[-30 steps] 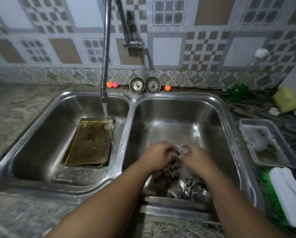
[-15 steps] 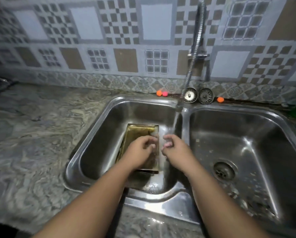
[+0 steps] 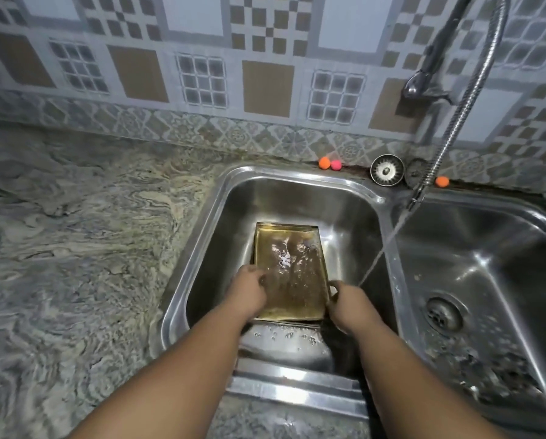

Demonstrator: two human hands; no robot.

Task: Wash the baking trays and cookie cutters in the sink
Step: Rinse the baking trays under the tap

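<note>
A golden, greasy baking tray [image 3: 289, 264] lies flat in the left basin [image 3: 202, 236] of a steel double sink, on top of another tray whose edges peek out. My left hand [image 3: 248, 289] grips the tray's left edge with curled fingers. At the tray's near right corner, my right hand [image 3: 347, 305] holds on with the thumb over the rim. Water runs from the hose nozzle [image 3: 416, 198] into the left basin, just right of the tray. Several dark, blurred cookie cutters [image 3: 506, 375] lie at the front of the right basin [image 3: 487, 264].
The right basin has an open drain [image 3: 444, 313]. A sink strainer [image 3: 386, 170] and small orange and pink balls [image 3: 324, 163] sit on the ledge behind the sink. The flexible faucet hose [image 3: 465, 99] hangs over the divider. Marbled countertop [image 3: 75, 232] stretches to the left.
Both hands left the right basin's cookie cutters, crossed to the left basin and took hold of the tray's sides. My view swung left, and the hose nozzle now hangs over the divider.
</note>
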